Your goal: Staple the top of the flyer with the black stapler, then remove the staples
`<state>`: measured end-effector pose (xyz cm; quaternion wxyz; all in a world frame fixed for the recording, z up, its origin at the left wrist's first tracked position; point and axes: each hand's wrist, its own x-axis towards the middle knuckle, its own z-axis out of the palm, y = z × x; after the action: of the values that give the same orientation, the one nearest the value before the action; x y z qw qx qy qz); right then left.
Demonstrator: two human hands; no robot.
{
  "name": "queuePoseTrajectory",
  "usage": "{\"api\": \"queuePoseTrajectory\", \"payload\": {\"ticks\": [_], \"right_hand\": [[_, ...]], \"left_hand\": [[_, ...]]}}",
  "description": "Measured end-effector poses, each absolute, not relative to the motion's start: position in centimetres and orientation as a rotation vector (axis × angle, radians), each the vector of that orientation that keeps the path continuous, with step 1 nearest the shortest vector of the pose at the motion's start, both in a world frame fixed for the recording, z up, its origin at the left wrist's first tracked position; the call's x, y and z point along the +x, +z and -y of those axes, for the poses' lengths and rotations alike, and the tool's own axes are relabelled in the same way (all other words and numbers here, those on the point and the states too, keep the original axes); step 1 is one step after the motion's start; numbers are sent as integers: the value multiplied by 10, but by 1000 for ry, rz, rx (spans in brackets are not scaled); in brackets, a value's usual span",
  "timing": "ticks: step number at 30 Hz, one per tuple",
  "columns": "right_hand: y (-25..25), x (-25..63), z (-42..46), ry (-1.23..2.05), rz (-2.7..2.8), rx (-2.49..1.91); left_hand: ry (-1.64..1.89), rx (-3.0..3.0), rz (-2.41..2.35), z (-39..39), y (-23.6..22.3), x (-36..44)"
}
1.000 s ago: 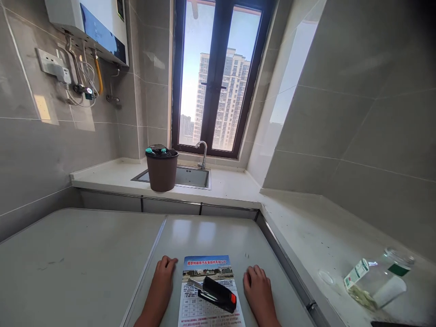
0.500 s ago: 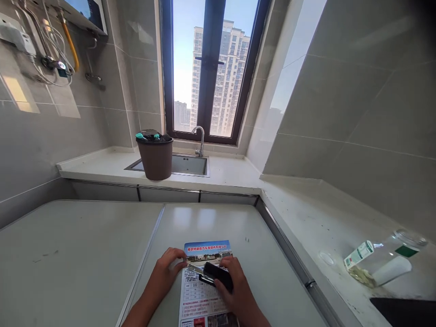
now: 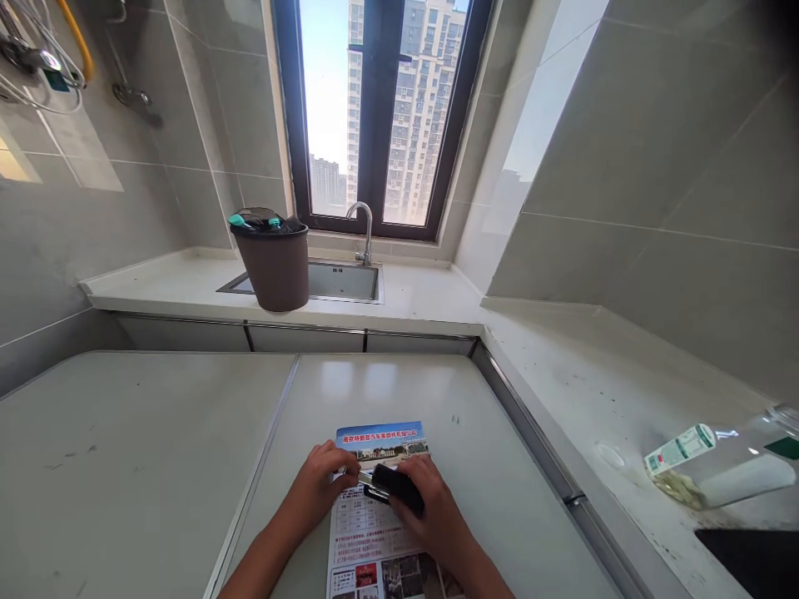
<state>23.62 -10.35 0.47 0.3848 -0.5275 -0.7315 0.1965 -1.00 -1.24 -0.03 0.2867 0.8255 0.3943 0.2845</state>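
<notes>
A black stapler [image 3: 399, 489] is in my right hand [image 3: 430, 503], its top raised and its metal rail [image 3: 365, 477] pointing left. The fingers of my right hand wrap round its rear end. My left hand [image 3: 328, 481] is closed in a pinch at the front tip of the rail; whatever lies between those fingertips is too small to make out. Beneath both hands a printed leaflet [image 3: 359, 545], with a blue top band and red and black text, lies flat on the white table [image 3: 499, 499]. My right hand covers part of its right side.
Beyond the table runs a white counter [image 3: 424, 291] with a sink [image 3: 349, 283] and faucet [image 3: 367, 229]. A brown bucket [image 3: 275, 270] stands at the sink's left. On the right counter lies a clear jar [image 3: 724, 474], beside a black object [image 3: 755, 557].
My left fingers have moved right, onto the tip of the stapler's rail. The stapler stays in my right hand. The camera view has tilted down slightly.
</notes>
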Motion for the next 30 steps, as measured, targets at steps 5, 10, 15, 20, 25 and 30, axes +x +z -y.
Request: {"api": "queuePoseTrajectory", "payload": {"ticks": [5,10,15,20,25,30], "right_hand": [[6,236,104,533,1852,-1340],[7,236,105,563,1842,-1350],[7,236,104,563,1851,-1345],[3,236,103,538,1865,-1334],[4,237,104,549,1849,-1332],[5,237,104,586,1826,-1339]], "left_hand": [[742,2151,-1076,13,1,-11],[740,2136,-1131,11,-2,-12],[771,2120,-1070,11,-3,-13],[807,2078,-1008,11,-2,-14],[790,2092,-1015,11,1,-13],[827,2101,-963,10,-4,-13]]}}
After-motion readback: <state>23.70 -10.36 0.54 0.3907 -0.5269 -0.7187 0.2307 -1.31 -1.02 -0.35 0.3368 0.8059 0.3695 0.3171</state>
